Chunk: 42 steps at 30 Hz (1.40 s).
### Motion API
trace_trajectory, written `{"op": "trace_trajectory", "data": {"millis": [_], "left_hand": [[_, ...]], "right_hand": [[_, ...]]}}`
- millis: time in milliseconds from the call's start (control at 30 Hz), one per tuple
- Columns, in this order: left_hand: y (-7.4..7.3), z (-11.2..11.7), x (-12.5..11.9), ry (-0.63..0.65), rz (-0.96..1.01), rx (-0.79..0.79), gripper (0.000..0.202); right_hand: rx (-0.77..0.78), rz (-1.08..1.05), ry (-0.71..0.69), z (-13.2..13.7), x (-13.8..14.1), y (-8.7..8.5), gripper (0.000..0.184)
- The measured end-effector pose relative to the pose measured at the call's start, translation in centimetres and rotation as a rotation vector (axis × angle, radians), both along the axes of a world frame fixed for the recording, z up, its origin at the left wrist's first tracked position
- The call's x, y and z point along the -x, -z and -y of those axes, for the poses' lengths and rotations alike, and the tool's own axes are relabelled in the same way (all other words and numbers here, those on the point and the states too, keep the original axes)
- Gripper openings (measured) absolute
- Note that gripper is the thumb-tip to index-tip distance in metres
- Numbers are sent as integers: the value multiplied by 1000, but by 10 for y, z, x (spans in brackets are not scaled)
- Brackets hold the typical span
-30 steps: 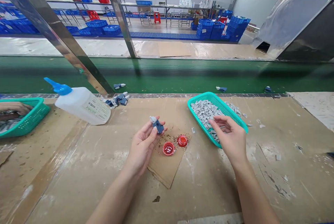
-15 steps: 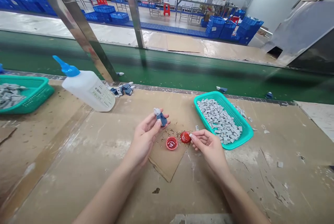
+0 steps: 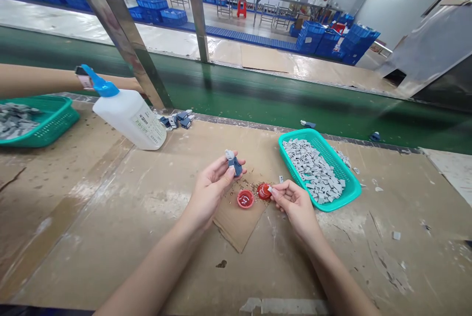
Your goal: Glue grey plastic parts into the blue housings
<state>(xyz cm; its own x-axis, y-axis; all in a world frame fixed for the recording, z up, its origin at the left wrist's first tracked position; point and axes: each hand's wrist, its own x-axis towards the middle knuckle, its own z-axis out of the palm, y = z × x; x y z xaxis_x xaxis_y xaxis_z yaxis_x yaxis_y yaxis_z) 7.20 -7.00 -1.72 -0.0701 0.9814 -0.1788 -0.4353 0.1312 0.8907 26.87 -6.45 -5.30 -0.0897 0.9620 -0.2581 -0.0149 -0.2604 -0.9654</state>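
Hands (image 3: 212,184) (image 3: 295,204) holding parts (image 3: 236,166), liquid-filled cup (image 3: 245,207), basket (image 3: 353,193) of pieces (image 3: 314,171)

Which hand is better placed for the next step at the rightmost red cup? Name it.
Right hand, probably: it pinches a pale piece beside that red cup; the left hand, farther off, holds a navy-grey part.

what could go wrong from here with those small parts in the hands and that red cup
The right hand pinches a small grey piece at its fingertips, so it might slip. The open red cup, with what looks like liquid inside, sits close to both hands; a knock could spill it onto the cardboard. The left hand grips a blue-and-grey part near its fingertips, so that might drop too.
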Motion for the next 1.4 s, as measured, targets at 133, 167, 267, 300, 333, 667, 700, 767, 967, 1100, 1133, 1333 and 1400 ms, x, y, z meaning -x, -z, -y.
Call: {"op": "trace_trajectory", "data": {"millis": [133, 167, 267, 300, 333, 667, 700, 767, 967, 1100, 1133, 1333, 1400], "left_hand": [[0, 0, -1, 12, 2, 7, 46], [1, 0, -1, 14, 1, 9, 46], [2, 0, 0, 20, -17, 8, 45], [3, 0, 0, 18, -34, 6, 46], [3, -1, 1, 13, -58, 2, 46], [-5, -115, 11, 17, -1085, -296, 33], [-3, -136, 8, 49, -1258, -279, 35], [1, -176, 1, 109, -1447, -230, 35], [5, -244, -40, 182, -1668, -203, 25], [0, -257, -79, 151, -1701, -208, 48], [-1, -260, -90, 164, -1690, -192, 56], [2, -278, -131, 200, -1578, -46, 52], [0, -278, -129, 214, -1512, -26, 37]], "right_hand": [[-10, 5, -6, -1, 0, 1, 34], [-8, 4, -8, -1, 0, 0, 35], [15, -18, -14, -1, -2, -4, 37], [28, -29, -17, -1, -3, -5, 38], [42, -42, -20, -1, -4, -7, 38], [52, -135, -35, -4, -1, -20, 47], [40, -142, -33, -4, 0, -19, 46], [10, -156, -22, -5, 2, -18, 45], [-40, -136, 1, -10, 7, -12, 34], [-52, -133, 5, -11, 9, -8, 25], [-58, -128, 5, -11, 9, -7, 22], [-84, -89, -8, -10, 10, 2, 12], [-93, -80, -2, -11, 9, 2, 10]]}}
